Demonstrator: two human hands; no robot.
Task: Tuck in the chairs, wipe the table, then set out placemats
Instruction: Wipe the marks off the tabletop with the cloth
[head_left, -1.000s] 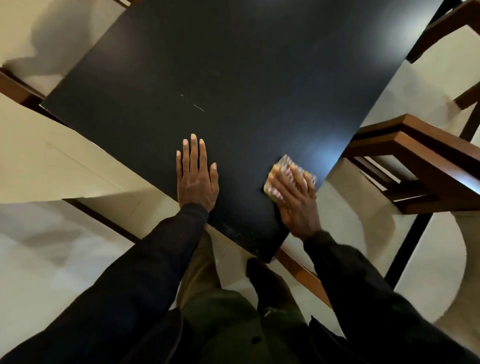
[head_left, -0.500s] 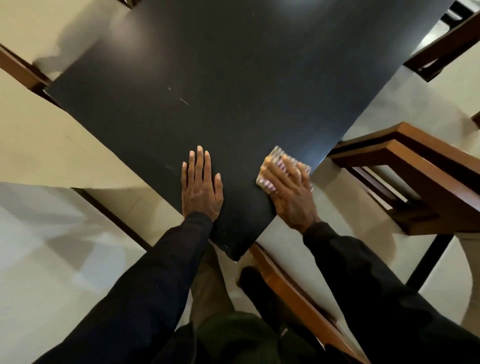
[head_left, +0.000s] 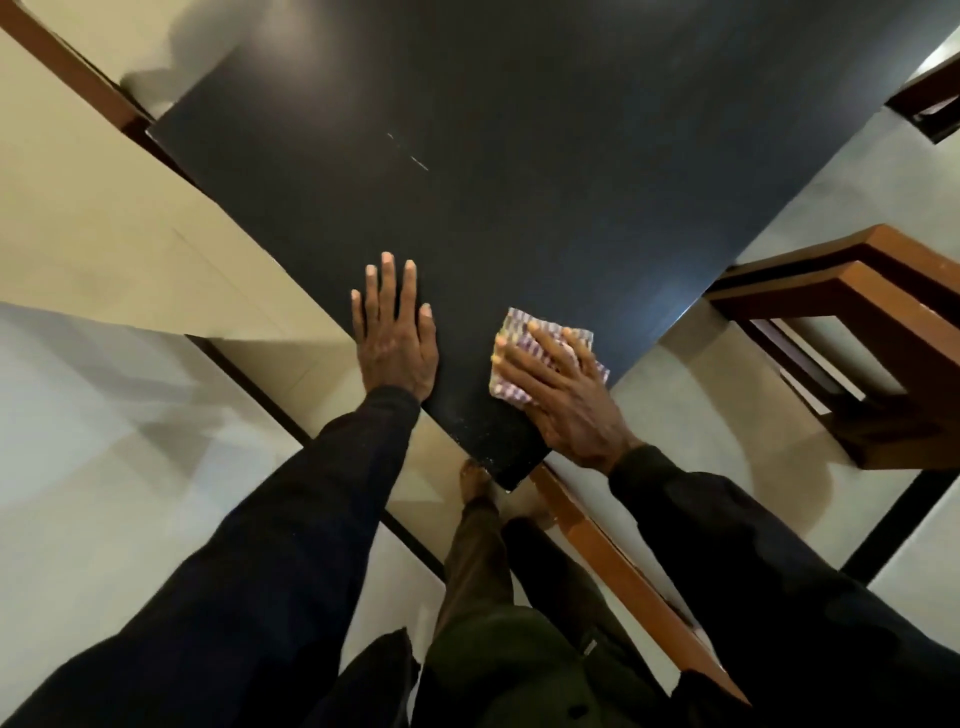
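Pressing cloth onto table, right fingers straight.

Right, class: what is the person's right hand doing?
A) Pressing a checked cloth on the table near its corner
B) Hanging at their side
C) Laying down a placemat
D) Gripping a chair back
A: the right hand lies with straight fingers on the checked cloth, which lies flat on the dark table near its corner.
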